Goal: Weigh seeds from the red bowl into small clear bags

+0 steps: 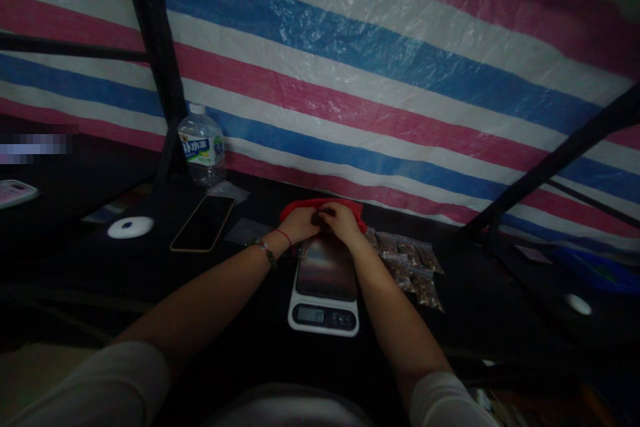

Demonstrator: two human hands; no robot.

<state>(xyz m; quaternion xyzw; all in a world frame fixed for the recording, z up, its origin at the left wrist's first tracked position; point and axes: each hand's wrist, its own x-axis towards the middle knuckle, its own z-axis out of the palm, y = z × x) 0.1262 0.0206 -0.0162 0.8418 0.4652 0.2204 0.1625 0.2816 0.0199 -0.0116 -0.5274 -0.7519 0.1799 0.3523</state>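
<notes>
My left hand (301, 222) and my right hand (344, 219) meet over a red plastic bag (361, 219) behind the scale. Their fingers curl inward, closed at a small dark brown clump (324, 215) between them; dimness hides what exactly each one pinches. Just nearer to me lies a white kitchen scale (295, 320) with a dark metal plate and a lit display. To the right of my right wrist, several small clear zip bags (424, 285) of brown bits lie in rows. A flat clear plastic bag (245, 231) rests left of my left hand.
A phone (203, 223), a white oval device (131, 227) and a clear labelled bottle (203, 147) stand left on the black table. Dark metal bars (555, 160) slant at both sides before a striped plastic sheet (350, 80). A blue item (595, 270) lies far right.
</notes>
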